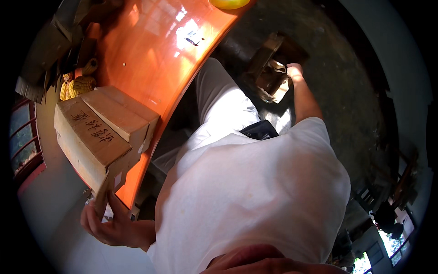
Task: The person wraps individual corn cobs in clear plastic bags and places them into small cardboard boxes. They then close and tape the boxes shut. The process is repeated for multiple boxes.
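On the left, a closed brown cardboard box [91, 132] with dark handwriting on top lies on the orange table [150, 55]. My left hand [109, 223] pinches the flap at its near end between thumb and fingers. Out to the right, above the dark floor, my right hand [295, 72] is closed at the edge of an open cardboard box [267, 57]. Pale, sunlit pieces show at that box's opening; I cannot make out whether they are flaps or paper. The right fingertips are partly hidden.
Yellow corn cobs [81, 86] lie behind the closed box, near stacked cardboard [45, 59]. A small packet [195, 41] and a yellow bowl-like thing [229, 3] are on the table. A black pouch-like object [260, 131] rests at my waist. A barred window [23, 137] is at left.
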Available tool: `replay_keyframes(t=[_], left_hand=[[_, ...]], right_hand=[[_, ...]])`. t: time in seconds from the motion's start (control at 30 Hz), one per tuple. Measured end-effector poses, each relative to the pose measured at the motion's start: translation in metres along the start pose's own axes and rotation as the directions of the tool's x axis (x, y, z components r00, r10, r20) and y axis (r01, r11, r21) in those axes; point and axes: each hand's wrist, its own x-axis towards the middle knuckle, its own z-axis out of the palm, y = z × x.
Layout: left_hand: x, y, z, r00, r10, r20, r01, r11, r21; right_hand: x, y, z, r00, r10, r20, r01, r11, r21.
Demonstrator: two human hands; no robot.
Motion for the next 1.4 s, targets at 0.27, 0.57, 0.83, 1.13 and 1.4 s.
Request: replay_keyframes(t=[0.27, 0.57, 0.83, 1.13, 1.4], left_hand=[[-0.005, 0.024, -0.010, 0.963, 0.041, 0.267, -0.002, 0.990, -0.143], [0.003, -0.026, 0.016, 0.972, 0.008, 0.236, 0.076, 0.936, -0.345], [-0.010, -0.031, 0.009, 0.991, 0.052, 0.122, -0.015, 0.958, -0.287], [-0.022, -0.030, 0.017, 0.998, -0.007, -0.061, -0.012, 0.951, -0.307], [0.008, -0.051, 0.006, 0.936, 0.195, 0.293, -0.067, 0.916, -0.396]], right_hand=[[-0.020, -0.021, -0.008, 0.967, 0.231, -0.106, -0.221, 0.970, 0.097], [-0.201, -0.211, -0.076, 0.581, -0.809, -0.091, 0.684, 0.425, 0.592], [-0.478, -0.402, -0.117, -0.733, -0.678, 0.050, 0.588, -0.596, 0.547], [-0.577, -0.466, -0.058, -0.956, -0.158, 0.249, 0.278, -0.765, 0.581], [-0.548, -0.483, -0.118, -0.877, -0.337, 0.342, 0.481, -0.628, 0.612]])
